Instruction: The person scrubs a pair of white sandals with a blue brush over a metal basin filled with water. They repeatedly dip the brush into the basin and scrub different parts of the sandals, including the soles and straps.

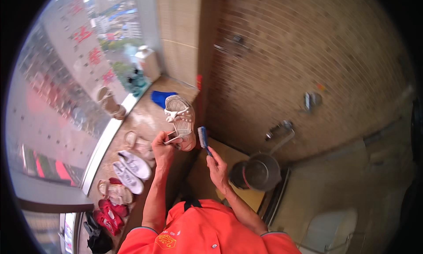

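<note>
Signage: large red characters [90, 45] run down the pale facade of the building beyond the window, well above and to the left of the left hand [162, 147]. A second sign, a red panel [46, 168] with a green stripe, sits lower on the same side, left of that hand's forearm (detail blurred). A white jug-like container [147, 60] stands on the ledge, well above both hands.
</note>
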Motion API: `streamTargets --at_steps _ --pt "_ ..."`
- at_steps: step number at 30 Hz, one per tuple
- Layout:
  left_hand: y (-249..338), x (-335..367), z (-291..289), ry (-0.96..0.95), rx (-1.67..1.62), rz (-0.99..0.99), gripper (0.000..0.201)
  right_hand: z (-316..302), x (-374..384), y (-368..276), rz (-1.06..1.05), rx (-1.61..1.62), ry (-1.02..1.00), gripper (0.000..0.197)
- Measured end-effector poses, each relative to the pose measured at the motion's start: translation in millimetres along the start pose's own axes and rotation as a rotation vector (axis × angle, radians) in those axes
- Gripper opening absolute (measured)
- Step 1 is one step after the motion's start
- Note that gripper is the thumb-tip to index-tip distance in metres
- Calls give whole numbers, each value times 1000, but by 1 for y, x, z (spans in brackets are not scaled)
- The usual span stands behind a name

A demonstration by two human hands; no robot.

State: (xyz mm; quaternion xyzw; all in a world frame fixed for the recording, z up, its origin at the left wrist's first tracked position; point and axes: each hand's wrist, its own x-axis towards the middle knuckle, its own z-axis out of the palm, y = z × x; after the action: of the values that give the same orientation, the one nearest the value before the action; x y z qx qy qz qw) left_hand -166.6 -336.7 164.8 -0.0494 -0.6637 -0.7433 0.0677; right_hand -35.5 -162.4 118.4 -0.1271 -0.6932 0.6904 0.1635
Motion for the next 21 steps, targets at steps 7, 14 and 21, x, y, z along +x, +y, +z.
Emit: streamTargets --at_steps 7,14,21 --pt "-69 -104 141 -286 92 -215 22 -150 -60 34 91 -125 213 38" --pt "-140 -165 202 -499 31 -566 30 -223 -110 93 301 86 372 43" --pt "-178 -186 247 -528 -206 -1009 31 -253 -117 122 445 151 530 41"
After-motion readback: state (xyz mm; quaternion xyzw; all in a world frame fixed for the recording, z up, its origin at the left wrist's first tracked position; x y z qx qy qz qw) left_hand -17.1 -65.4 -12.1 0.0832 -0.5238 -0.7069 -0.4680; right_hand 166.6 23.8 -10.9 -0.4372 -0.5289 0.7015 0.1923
